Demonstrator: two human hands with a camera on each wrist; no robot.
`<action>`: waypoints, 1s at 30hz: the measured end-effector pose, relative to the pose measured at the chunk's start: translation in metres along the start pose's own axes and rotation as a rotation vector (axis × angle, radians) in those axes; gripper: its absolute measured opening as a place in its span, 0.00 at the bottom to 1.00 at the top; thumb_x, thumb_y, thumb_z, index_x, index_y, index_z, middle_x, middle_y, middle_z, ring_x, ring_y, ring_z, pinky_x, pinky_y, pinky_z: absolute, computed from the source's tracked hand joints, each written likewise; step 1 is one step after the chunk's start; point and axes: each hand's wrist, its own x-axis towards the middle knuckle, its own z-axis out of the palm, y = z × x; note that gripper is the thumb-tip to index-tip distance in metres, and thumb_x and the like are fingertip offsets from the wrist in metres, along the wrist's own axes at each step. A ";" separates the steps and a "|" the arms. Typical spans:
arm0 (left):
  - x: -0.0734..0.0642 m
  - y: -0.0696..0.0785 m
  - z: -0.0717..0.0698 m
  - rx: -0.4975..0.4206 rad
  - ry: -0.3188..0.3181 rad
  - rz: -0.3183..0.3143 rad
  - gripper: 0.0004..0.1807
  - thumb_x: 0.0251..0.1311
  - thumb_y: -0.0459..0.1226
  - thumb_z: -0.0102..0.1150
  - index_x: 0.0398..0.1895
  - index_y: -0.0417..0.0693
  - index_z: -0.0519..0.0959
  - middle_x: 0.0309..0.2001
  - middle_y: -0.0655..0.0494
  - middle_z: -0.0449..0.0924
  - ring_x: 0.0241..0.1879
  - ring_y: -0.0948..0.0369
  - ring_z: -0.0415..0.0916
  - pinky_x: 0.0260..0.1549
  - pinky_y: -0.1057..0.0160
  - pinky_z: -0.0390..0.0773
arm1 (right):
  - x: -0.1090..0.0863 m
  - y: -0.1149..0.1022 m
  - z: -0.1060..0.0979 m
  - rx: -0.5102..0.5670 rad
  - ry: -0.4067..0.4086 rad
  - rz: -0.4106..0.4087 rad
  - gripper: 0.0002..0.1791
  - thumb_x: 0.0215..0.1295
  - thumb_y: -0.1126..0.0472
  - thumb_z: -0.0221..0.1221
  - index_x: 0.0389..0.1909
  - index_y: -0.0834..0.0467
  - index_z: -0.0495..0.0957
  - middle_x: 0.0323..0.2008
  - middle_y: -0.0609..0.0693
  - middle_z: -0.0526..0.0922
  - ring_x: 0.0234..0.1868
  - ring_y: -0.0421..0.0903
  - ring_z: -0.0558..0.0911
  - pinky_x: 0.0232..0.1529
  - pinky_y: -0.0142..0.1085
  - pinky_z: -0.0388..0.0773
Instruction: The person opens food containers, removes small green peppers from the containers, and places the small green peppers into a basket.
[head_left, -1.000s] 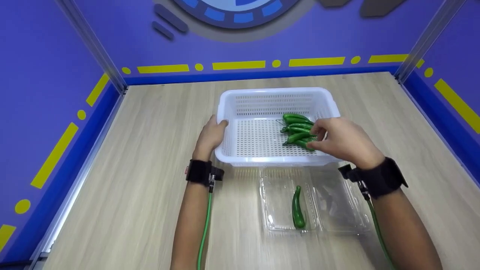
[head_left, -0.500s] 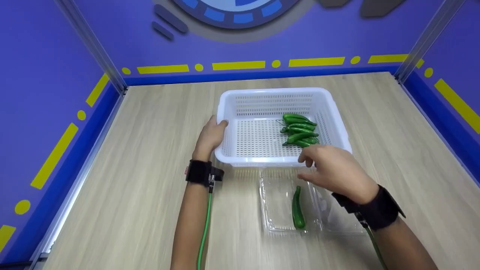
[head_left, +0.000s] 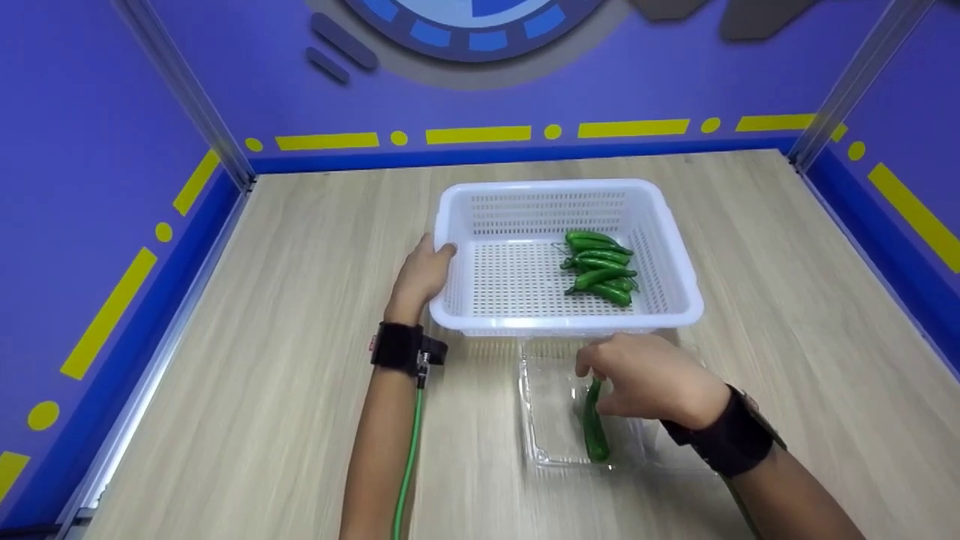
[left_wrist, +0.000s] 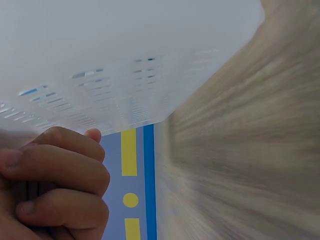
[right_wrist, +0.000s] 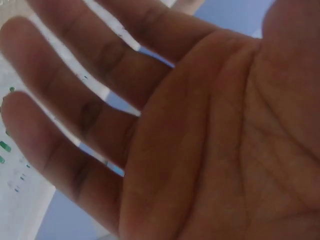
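My left hand (head_left: 424,274) grips the left rim of a white plastic basket (head_left: 566,322), thumb over the rim. In the left wrist view its fingers (left_wrist: 70,165) are curled beside the basket's slotted outer wall (left_wrist: 110,65). Several green chili peppers (head_left: 600,259) lie together in the basket's right half. In front of it, my right hand (head_left: 649,379) hovers over a clear plastic clamshell box (head_left: 551,412), its fingertips around the upper end of a single green chili pepper (head_left: 596,439). The right wrist view shows spread, relaxed fingers and a bare palm (right_wrist: 200,140); contact with the pepper cannot be made out.
All of this stands on a light wood-grain table (head_left: 300,315). Blue panels (head_left: 480,112) with yellow marks enclose its back and sides. A green cable (head_left: 409,465) runs along the left forearm from a black wrist strap (head_left: 397,346).
My right hand has come out of the basket towards me and down to the pepper in the clear box. The left hand keeps its place on the rim. The peppers look unmoved.
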 end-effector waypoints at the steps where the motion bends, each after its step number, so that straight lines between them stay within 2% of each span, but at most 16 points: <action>1: 0.000 0.000 0.000 0.001 0.003 -0.001 0.29 0.76 0.50 0.40 0.75 0.49 0.61 0.55 0.41 0.79 0.51 0.48 0.82 0.44 0.55 0.82 | 0.001 -0.001 0.002 -0.008 0.003 0.000 0.19 0.38 0.68 0.69 0.37 0.55 0.86 0.31 0.47 0.86 0.32 0.45 0.83 0.32 0.39 0.79; 7: -0.001 0.000 -0.002 -0.007 0.011 0.003 0.28 0.76 0.50 0.41 0.74 0.50 0.62 0.52 0.42 0.80 0.48 0.49 0.82 0.41 0.55 0.82 | 0.006 -0.005 0.013 -0.035 -0.027 -0.008 0.20 0.36 0.73 0.65 0.36 0.56 0.86 0.36 0.48 0.86 0.33 0.48 0.85 0.32 0.41 0.81; 14: -0.003 -0.002 0.001 -0.047 -0.007 0.007 0.31 0.77 0.49 0.39 0.78 0.52 0.57 0.56 0.41 0.79 0.51 0.48 0.82 0.46 0.50 0.84 | 0.006 -0.007 0.023 -0.037 -0.036 -0.023 0.22 0.39 0.78 0.67 0.37 0.55 0.85 0.37 0.47 0.79 0.31 0.48 0.82 0.29 0.40 0.81; 22: -0.003 -0.002 0.001 -0.029 -0.001 0.006 0.30 0.77 0.50 0.40 0.78 0.52 0.58 0.55 0.42 0.79 0.50 0.48 0.83 0.41 0.55 0.84 | 0.009 -0.005 0.034 -0.019 -0.071 -0.008 0.25 0.35 0.82 0.64 0.36 0.56 0.83 0.33 0.47 0.78 0.32 0.50 0.83 0.33 0.43 0.82; 30: -0.002 0.000 0.000 -0.020 0.002 0.009 0.30 0.77 0.50 0.40 0.78 0.52 0.58 0.55 0.42 0.80 0.50 0.48 0.83 0.40 0.56 0.83 | 0.012 -0.003 0.041 -0.001 -0.074 -0.017 0.24 0.35 0.84 0.62 0.31 0.54 0.81 0.32 0.47 0.81 0.32 0.48 0.83 0.33 0.39 0.82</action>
